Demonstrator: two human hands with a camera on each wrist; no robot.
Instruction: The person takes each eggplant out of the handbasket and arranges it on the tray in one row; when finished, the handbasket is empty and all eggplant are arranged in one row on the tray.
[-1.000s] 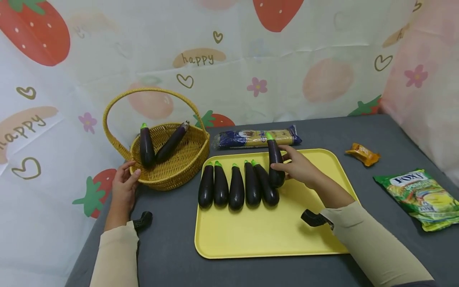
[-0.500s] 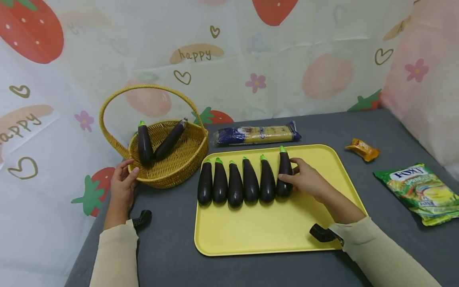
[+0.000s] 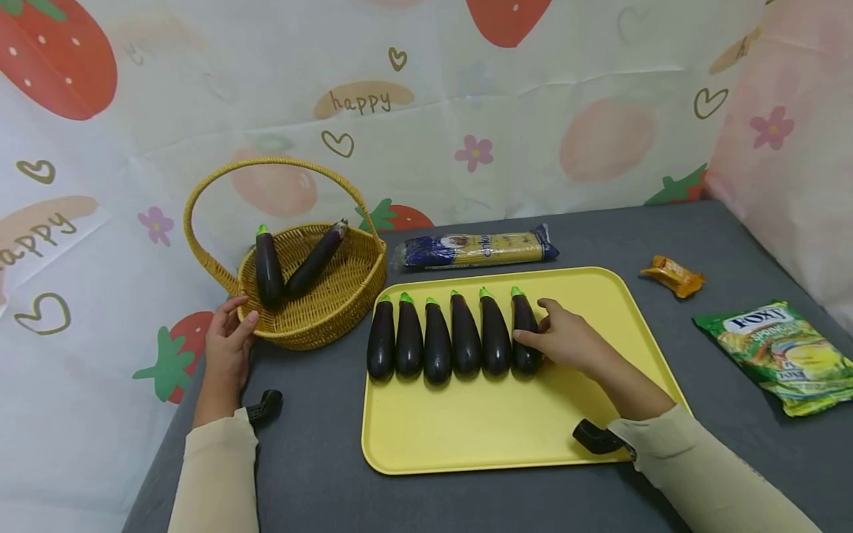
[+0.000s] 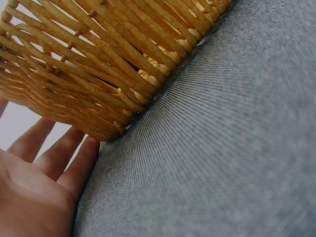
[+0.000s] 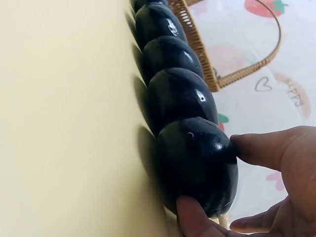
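Note:
In the head view, several dark eggplants with green stems lie side by side on a yellow tray. At the row's right end, my right hand pinches the last eggplant between thumb and fingers. The right wrist view shows this eggplant close up, its rounded end against its neighbour and the thumb on its side. My left hand touches the outside of a wicker basket that holds two eggplants. The left wrist view has these fingers fairly straight against the basket's woven side.
Behind the tray lies a pack of noodles. To the right are a small orange wrapped snack and a green Foxu bag. A patterned cloth backdrop rises behind the dark grey table.
My right hand has brought its eggplant from above the tray down to the row's right end, then slightly left against its neighbour. That neighbour now lies straighter. The left hand stays at the basket.

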